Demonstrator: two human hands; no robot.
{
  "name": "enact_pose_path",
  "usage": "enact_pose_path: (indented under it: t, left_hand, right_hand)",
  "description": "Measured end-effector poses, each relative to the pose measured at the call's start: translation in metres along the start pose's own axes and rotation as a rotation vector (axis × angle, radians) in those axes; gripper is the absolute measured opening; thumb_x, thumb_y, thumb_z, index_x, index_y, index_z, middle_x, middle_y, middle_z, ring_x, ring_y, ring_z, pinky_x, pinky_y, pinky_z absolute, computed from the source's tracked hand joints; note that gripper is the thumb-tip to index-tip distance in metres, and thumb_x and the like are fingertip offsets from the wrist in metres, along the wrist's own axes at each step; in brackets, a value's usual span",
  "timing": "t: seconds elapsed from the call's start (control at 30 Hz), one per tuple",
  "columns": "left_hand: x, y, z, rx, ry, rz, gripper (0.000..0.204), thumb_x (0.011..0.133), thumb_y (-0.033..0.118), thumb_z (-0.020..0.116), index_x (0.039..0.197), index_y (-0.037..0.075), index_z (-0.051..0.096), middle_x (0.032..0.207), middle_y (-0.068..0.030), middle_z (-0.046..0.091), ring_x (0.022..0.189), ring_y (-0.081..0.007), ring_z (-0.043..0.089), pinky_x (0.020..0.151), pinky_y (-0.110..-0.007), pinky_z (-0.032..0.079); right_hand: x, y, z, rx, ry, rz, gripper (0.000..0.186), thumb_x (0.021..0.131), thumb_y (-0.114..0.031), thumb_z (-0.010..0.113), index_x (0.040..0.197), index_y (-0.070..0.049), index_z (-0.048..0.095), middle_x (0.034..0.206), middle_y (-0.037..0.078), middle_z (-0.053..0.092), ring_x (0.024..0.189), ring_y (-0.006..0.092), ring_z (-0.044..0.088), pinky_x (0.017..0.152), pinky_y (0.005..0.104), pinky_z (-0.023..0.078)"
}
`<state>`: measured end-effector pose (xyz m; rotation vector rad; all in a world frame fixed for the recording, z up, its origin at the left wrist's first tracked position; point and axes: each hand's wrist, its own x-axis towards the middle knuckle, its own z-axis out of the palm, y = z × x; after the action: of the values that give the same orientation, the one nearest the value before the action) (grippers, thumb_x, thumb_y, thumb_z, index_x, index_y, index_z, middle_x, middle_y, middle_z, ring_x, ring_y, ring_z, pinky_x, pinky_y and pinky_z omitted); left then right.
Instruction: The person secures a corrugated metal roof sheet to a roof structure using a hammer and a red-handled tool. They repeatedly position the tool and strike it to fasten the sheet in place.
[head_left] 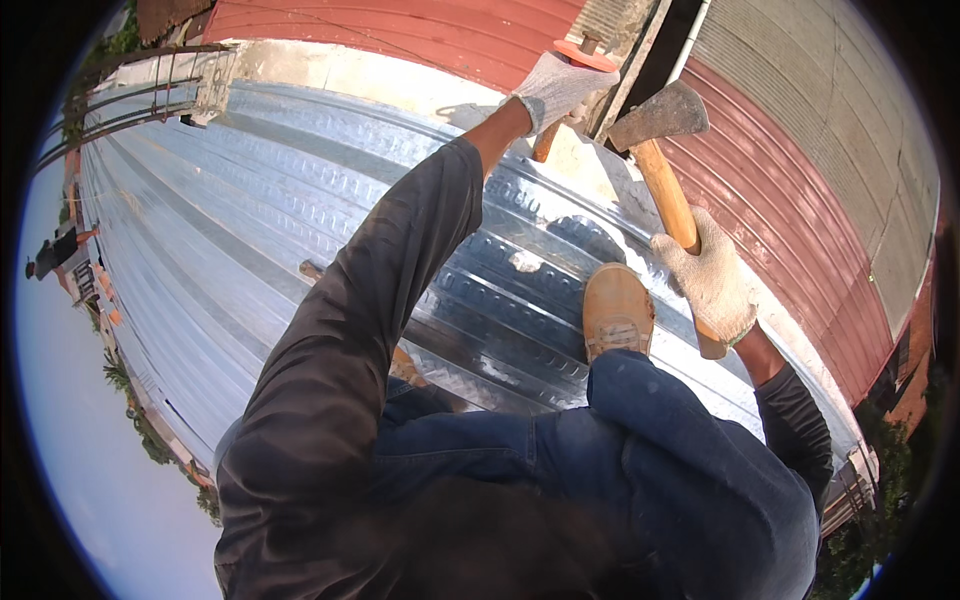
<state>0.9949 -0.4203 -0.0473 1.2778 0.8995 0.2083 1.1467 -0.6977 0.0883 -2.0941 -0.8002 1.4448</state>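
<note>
My left hand [562,88], in a pale knitted glove, is stretched far forward and closed around a chisel with an orange-red round hand guard [585,55]. The chisel's brown shaft [545,143] comes out below the fist, over the light concrete edge [350,75]. In my right hand [712,278], gloved the same way, is a hatchet [668,195] gripped low on its wooden handle. Its worn, rusty head [660,116] is raised, apart from the chisel. My tan shoe [618,308] stands on the shiny corrugated metal sheeting [330,190]; my left forearm partly hides the other shoe.
Red ribbed roofing [780,190] slopes beyond the concrete edge, with grey roofing [830,100] farther right. A pale pipe [690,40] runs beside a dark gap. Steel bars [130,105] stick out at far left. Another person [62,250] stands beyond the sheeting's left edge.
</note>
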Motion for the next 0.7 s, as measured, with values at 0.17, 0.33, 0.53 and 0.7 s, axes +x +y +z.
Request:
enact_pose_path:
  t: [0.17,0.33,0.53,0.7]
  left_hand:
    - [0.011,0.000,0.006,0.051,-0.023,-0.019,0.028,0.102,0.033,0.085,0.113,0.009,0.075,0.069,0.0033,0.056,0.054,-0.0072,0.051,0.048,-0.029,0.044]
    - [0.018,-0.010,-0.008,-0.147,-0.072,-0.068,0.026,0.103,0.032,0.084,0.110,0.008,0.076,0.066,0.0034,0.053,0.052,-0.0074,0.048,0.047,-0.030,0.041]
    - [0.015,-0.002,-0.001,-0.097,-0.033,-0.029,0.030,0.101,0.035,0.086,0.108,0.007,0.077,0.067,0.0014,0.055,0.051,-0.0100,0.049,0.049,-0.033,0.045]
    - [0.025,-0.015,-0.007,-0.120,-0.017,-0.076,0.030,0.100,0.034,0.085,0.102,0.006,0.077,0.068,0.0004,0.057,0.050,-0.0118,0.053,0.048,-0.033,0.047]
  right_hand:
    - [0.014,-0.022,-0.024,-0.045,0.045,-0.004,0.049,0.103,-0.027,0.084,0.138,0.002,0.066,0.084,0.004,0.069,0.067,0.0056,0.064,0.060,0.0267,0.054]
    - [0.042,-0.050,-0.041,-0.110,0.139,-0.142,0.051,0.101,-0.029,0.086,0.136,0.003,0.067,0.077,-0.001,0.065,0.060,0.0045,0.062,0.052,0.0244,0.050]
    - [0.101,-0.094,-0.070,-0.182,0.299,-0.328,0.045,0.103,-0.039,0.081,0.124,-0.001,0.069,0.074,-0.001,0.066,0.058,0.0077,0.066,0.051,0.0274,0.055]
    - [0.143,-0.099,-0.075,-0.534,0.165,-0.416,0.045,0.101,-0.036,0.077,0.122,0.003,0.071,0.077,0.005,0.070,0.061,0.0130,0.071,0.054,0.0308,0.058]
